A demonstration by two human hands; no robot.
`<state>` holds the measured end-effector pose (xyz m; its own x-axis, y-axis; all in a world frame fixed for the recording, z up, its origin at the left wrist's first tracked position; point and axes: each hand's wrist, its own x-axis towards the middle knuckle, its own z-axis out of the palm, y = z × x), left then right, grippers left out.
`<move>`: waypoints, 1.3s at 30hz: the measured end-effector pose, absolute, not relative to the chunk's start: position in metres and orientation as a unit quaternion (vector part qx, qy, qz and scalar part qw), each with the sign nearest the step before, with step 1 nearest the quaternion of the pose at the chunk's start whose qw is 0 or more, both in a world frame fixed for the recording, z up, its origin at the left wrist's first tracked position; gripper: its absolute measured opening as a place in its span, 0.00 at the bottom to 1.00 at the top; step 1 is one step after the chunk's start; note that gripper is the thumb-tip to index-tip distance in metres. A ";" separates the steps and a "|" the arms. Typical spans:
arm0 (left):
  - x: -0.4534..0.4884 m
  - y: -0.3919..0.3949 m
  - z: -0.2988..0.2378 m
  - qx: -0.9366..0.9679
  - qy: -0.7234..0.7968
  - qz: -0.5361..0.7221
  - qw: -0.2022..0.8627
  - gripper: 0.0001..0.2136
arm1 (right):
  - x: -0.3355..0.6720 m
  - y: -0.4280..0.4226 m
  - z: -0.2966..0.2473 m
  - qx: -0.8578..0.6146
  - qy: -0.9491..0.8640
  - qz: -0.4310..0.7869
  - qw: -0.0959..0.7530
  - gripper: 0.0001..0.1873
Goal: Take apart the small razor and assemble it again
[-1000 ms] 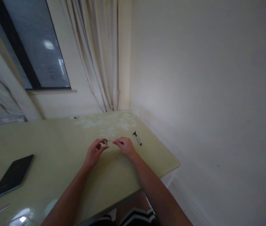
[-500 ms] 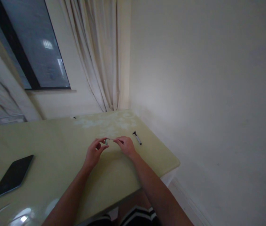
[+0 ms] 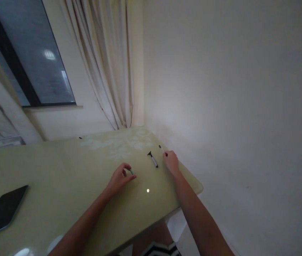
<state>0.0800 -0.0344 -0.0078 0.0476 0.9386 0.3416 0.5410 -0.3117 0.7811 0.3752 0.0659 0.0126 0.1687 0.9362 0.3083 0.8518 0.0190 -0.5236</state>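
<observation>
My left hand (image 3: 120, 179) hovers over the table near its middle, thumb and fingers pinched on a small green-and-white piece (image 3: 131, 171). Its exact kind is too small to make out. Farther right, my right hand (image 3: 171, 160) is closed around a thin pale stick with a dark tip (image 3: 162, 149), which points away toward the wall. Most of the stick's lower end is hidden by the fingers. Between the two hands a razor (image 3: 153, 160) with a black head and grey handle lies on the tabletop.
The yellow-green table (image 3: 68, 170) meets the wall on the right. A dark flat tablet-like thing (image 3: 4, 209) lies at the left, and a tiny black object (image 3: 80, 138) near the back edge. A curtain (image 3: 108, 64) hangs behind.
My hands have moved apart: the right went right, past the razor, with the stick. The left is tilted and slightly right, still pinching the green piece. The view has shifted a little.
</observation>
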 end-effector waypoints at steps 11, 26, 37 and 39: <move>0.144 0.032 -0.007 0.692 0.644 0.299 0.131 0.16 | 0.370 0.072 -0.004 -0.686 -0.650 0.071 0.319 0.10; 0.136 0.025 -0.009 0.713 0.613 0.314 0.133 0.16 | 0.353 0.051 0.004 -0.621 -0.695 -0.001 0.364 0.11; 0.006 -0.002 0.002 0.657 0.698 0.275 0.077 0.17 | 0.339 0.043 0.010 -0.611 -0.762 -0.034 0.212 0.10; -0.019 -0.015 0.003 0.629 0.743 0.225 0.049 0.17 | 0.336 0.046 0.011 -0.612 -0.767 -0.025 0.191 0.09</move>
